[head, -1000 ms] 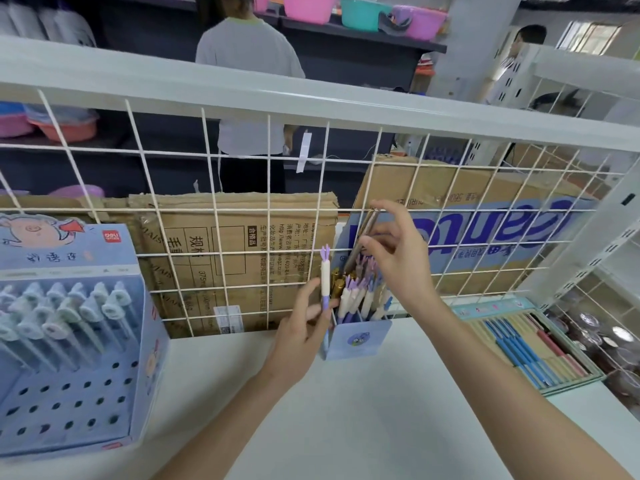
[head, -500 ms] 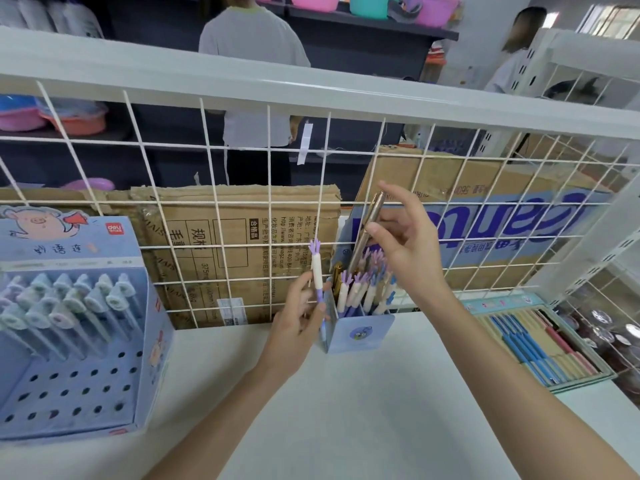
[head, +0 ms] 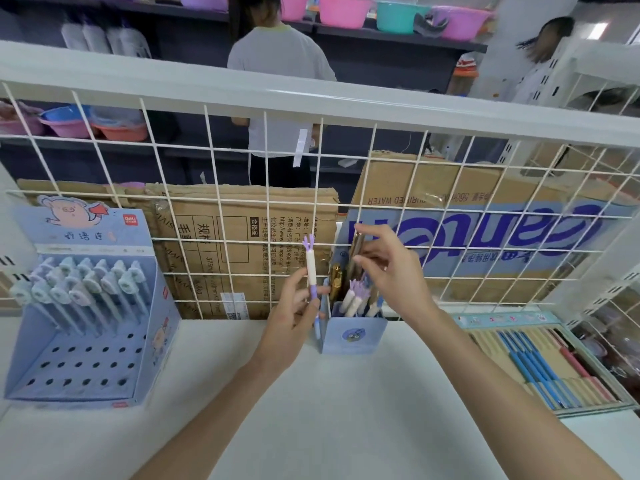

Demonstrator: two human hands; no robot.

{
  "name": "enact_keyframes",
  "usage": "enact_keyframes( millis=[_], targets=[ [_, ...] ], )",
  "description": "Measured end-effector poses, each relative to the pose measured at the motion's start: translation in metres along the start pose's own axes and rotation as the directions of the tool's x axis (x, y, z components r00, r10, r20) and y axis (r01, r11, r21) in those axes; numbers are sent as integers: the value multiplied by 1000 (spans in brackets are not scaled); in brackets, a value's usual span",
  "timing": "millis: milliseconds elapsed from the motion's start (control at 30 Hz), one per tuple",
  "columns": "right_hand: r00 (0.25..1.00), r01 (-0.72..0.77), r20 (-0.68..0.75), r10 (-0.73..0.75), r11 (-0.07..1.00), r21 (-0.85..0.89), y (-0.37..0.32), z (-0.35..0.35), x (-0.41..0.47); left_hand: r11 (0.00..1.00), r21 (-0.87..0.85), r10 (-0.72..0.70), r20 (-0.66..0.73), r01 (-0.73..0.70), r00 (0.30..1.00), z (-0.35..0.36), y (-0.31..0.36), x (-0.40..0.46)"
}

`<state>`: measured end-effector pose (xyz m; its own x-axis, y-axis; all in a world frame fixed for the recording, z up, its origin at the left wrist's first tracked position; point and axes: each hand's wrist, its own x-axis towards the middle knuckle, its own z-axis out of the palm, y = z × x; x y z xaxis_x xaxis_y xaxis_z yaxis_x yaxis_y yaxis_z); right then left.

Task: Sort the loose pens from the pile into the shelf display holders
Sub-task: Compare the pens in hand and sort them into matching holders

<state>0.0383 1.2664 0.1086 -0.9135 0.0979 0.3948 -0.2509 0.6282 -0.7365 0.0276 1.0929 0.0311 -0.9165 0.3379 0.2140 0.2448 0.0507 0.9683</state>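
Setting: a shop aisle; a white shelf point(head: 346, 410) backed by a white wire grid point(head: 207, 188), flattened cardboard boxes point(head: 249, 251) behind the grid, coloured basins further back.
Landmark: a small blue pen cup point(head: 353, 336) standing on the shelf against the grid, holding the loose pens point(head: 356, 299) (purple-topped white ones, plus a gold one at the cup's rear left).
Left hand: the left hand point(head: 294, 317), just left of the cup, has its grip closed on a white pen with a purple crown top point(head: 310, 268), held upright by its lower barrel, clear of the cup.
Right hand: the right hand point(head: 391, 271), above the cup, pinches a dark bronze pen point(head: 356, 251) near its upper end; the lower end reaches down among the pens in the cup, and I cannot tell whether it is free of them.
Display holder: a blue stepped pig-print holder point(head: 93, 327), well left of the cup; its back rows carry capped pens, its front rows of holes are bare.
Tray: a flat tray of blue, tan and red pens point(head: 540, 362), right of the cup.
Progress: early to middling, by my reading; two pens are in hand but not yet placed, many remain in the cup (at least a handful), and the holder has plenty of open holes.
Left to do: carry each held pen to a matching holder, then return for the rest.
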Motion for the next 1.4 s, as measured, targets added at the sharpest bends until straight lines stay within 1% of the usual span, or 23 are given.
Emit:
enact_keyframes(
  millis=[200,433,600,733,767,833,900,967,1067,1133,1267,1333,1400],
  targets=[
    [997,67,56,-59,984,-164,-1,-5,5,1000,22,13,-18,-13,1000,3,-2,-2],
    [994,34,105,-4,958,-286,-11,-11,11,1000,15,14,-37,-13,999,4,2,-3],
    [982,83,189,-10,920,-384,-20,-12,18,1000,-3,18,-67,-18,998,8,0,-3],
    [974,92,228,-12,935,-343,-22,-15,19,1000,9,28,-64,-28,998,7,1,-5],
    [978,72,208,-6,947,-314,-22,-17,18,999,9,31,-63,-31,998,6,1,-5],
    [993,34,120,-7,972,-231,-23,-22,18,999,14,32,-63,-31,997,4,1,-5],
    [999,25,42,-17,983,-183,-25,-28,18,999,22,27,-58,-26,998,2,1,-5],
    [999,18,45,-10,980,-200,-26,-28,18,999,49,21,-47,-19,999,2,0,-5],
    [988,-8,146,50,960,-279,-22,-18,16,998,66,12,-40,-10,999,3,-3,-5],
    [983,-26,167,77,957,-287,-21,-14,17,998,65,13,-40,-10,999,4,-4,-5],
    [979,15,194,53,942,-335,-25,-12,20,998,64,21,-32,-19,999,4,-4,-6],
    [985,21,167,37,943,-333,-25,-12,19,997,71,20,-35,-17,999,2,-5,-5],
    [996,1,91,24,965,-262,-26,-16,19,996,86,17,-31,-14,999,2,-6,-4]
  ],
)
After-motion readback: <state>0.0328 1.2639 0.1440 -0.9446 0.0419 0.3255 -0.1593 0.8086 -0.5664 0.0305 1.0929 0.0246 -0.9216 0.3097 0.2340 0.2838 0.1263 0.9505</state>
